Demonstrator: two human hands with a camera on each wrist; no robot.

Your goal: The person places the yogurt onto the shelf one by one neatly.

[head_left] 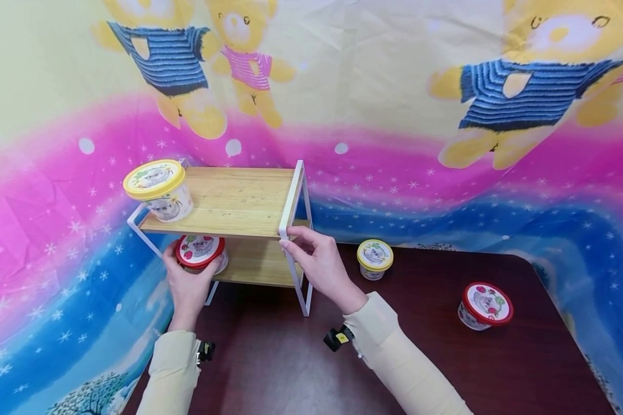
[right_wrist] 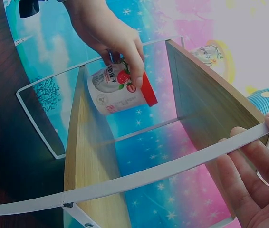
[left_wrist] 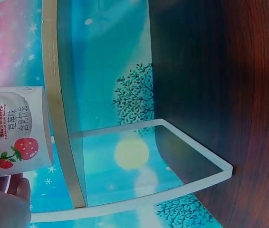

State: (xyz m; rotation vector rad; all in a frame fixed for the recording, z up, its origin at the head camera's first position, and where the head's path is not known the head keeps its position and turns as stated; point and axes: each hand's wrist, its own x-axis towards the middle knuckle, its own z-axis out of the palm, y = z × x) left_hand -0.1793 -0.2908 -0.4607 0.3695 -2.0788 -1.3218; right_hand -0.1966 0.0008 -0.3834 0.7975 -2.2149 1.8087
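Observation:
In the head view my left hand point(head_left: 188, 291) grips a red-lidded strawberry milk cup point(head_left: 199, 251) between thumb and fingers, at the left end of the lower shelf. The right wrist view shows that cup point(right_wrist: 120, 90) tilted close over the lower board point(right_wrist: 94, 137). Its printed side point(left_wrist: 15, 126) fills the left edge of the left wrist view. My right hand point(head_left: 324, 266) pinches the white metal frame point(head_left: 292, 199) of the two-tier wooden shelf at its front right corner. Above, a yellow-lidded cup point(head_left: 158, 190) stands at the left end of the upper board point(head_left: 239, 199).
On the dark wooden table point(head_left: 275, 363), another yellow-lidded cup point(head_left: 375, 259) stands right of the shelf. A second red-lidded cup point(head_left: 485, 305) is farther right. A printed bear cloth point(head_left: 374, 190) hangs behind the table and along its sides.

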